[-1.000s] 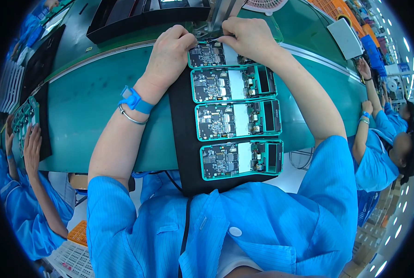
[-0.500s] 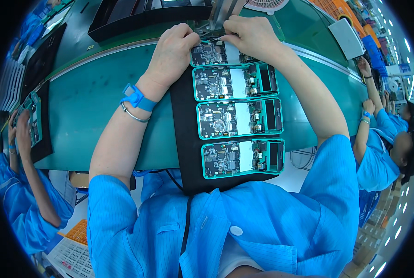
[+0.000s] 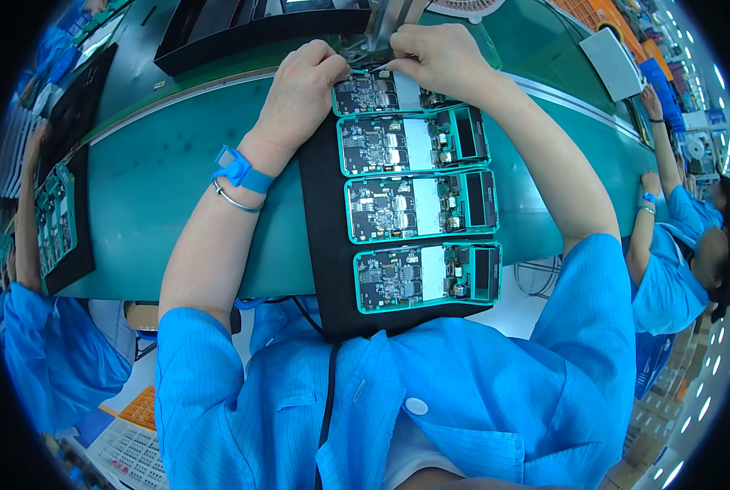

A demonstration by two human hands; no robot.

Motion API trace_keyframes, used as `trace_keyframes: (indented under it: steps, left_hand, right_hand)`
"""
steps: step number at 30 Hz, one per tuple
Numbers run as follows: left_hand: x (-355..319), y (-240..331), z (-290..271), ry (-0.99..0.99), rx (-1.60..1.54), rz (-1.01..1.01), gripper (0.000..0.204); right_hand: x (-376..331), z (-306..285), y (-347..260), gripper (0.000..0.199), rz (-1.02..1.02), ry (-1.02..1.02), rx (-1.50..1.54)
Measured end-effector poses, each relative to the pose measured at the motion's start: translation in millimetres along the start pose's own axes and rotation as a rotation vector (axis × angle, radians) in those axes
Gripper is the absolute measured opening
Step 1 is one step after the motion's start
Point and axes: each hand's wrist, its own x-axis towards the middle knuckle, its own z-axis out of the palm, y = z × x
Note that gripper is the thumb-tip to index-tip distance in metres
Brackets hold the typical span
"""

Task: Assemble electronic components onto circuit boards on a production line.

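Several open teal-rimmed device housings with dark circuit boards lie in a column on a black mat (image 3: 324, 245). Both my hands work at the farthest housing (image 3: 367, 95). My left hand (image 3: 304, 88) is closed at its far left corner, the fingertips pinched on something too small to name. Just above that housing's far edge, my right hand (image 3: 442, 59) is also closed, thumb against curled fingers; what it pinches is hidden. Nearer to me lie a second housing (image 3: 415, 143), a third housing (image 3: 418, 206) and the nearest housing (image 3: 430, 278). A blue strap (image 3: 241, 171) circles my left wrist.
Beyond my hands stands a metal fixture (image 3: 385, 37), beside a black tray (image 3: 218, 45). A metal rail crosses the green bench (image 3: 177, 196). Co-workers sit at both sides; at the left, a person's arm (image 3: 28, 204) reaches past another mat with housings (image 3: 55, 220).
My hands stay at the farthest housing with only slight shifts. The left co-worker's hand has moved off the housings and reaches farther up the bench. A right co-worker's arm has shifted.
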Motion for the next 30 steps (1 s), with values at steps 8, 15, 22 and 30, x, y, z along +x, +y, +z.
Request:
trace_keyframes:
  steps: [8,15,22,30]
  left_hand:
    - [6.9,-4.2,-3.2,-0.066,0.007,0.066,0.007]
    - [-2.9,3.4,-17.4,-0.081,-0.087,0.026,0.007]
    - [-33.4,46.1,-34.1,-0.016,-0.273,-0.174,0.009]
    - [-37.6,46.5,-24.0,-0.032,-0.151,-0.060,0.012]
  right_hand:
    - [3.1,-8.2,-8.1,0.019,0.051,-0.107,-0.075]
    - [-5.8,-7.9,-4.9,0.027,0.004,0.054,-0.025]
    - [-37.9,-38.1,-38.3,0.026,0.075,0.023,0.156]
    - [-39.7,-32.0,-44.2,0.027,0.168,-0.060,0.137]
